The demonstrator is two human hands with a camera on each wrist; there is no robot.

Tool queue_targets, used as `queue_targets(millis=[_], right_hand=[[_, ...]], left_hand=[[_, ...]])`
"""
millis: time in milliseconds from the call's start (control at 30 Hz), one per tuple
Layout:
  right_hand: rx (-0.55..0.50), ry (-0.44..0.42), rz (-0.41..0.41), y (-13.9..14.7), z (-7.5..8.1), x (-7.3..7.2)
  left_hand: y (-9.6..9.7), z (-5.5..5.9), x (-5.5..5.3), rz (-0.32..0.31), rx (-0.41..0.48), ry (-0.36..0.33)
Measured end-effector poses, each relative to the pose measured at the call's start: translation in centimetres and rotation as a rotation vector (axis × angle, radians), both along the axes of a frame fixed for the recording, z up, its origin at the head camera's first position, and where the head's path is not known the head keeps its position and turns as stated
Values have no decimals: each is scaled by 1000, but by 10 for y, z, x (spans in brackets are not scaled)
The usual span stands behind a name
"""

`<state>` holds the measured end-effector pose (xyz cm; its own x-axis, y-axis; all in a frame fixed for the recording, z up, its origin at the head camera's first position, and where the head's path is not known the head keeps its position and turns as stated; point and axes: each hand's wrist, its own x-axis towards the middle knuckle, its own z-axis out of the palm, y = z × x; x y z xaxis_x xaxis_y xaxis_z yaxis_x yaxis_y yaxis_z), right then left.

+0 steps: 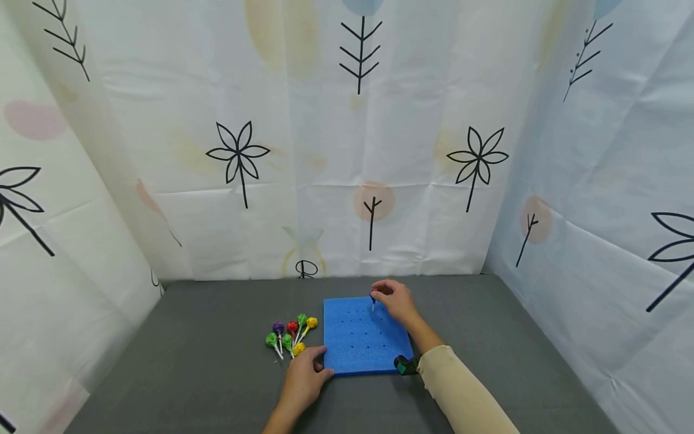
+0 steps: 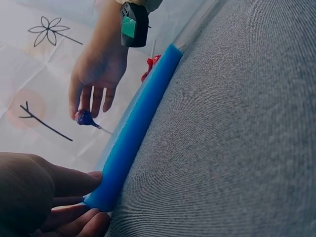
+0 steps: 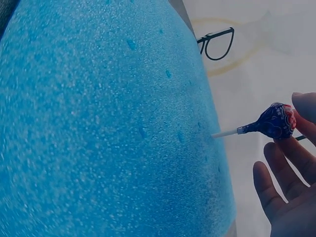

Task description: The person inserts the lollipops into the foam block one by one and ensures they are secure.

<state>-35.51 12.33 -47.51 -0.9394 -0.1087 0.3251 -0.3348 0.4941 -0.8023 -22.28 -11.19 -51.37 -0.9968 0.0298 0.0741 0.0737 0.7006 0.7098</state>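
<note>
My right hand (image 1: 398, 301) pinches a lollipop (image 3: 276, 123) in a dark blue and red wrapper by its head, between thumb and fingertips. Its white stick points down, with the tip right at the far part of a blue foam board (image 1: 363, 358) dotted with small holes. At the board's near left corner, my left hand (image 1: 305, 380) grips the edge, thumb on one side of the corner and curled fingers (image 2: 96, 224) on the other. Left of the board lie several wrapped lollipops, among them a purple one (image 1: 278, 328) and a red one (image 1: 293, 326).
Green lollipops (image 1: 271, 340) and yellow ones (image 1: 311, 323) lie close by the left hand. A red-wrapped thing (image 2: 148, 69) shows past the board in the left wrist view. Grey cloth covers the table (image 1: 217, 374), and printed white curtains (image 1: 406, 150) stand behind and at both sides.
</note>
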Motion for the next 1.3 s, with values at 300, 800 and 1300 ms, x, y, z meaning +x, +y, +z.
queue_targets(millis=[300,800,1300], right_hand=[[18,-8,5,4,8,0],[-12,22,45,14,32,8],[5,37,88,44,41,24]], left_hand=[[0,1,0,-1,-5,1],[1,0,0,8,-5,4],[1,-1,0,5,2,7]])
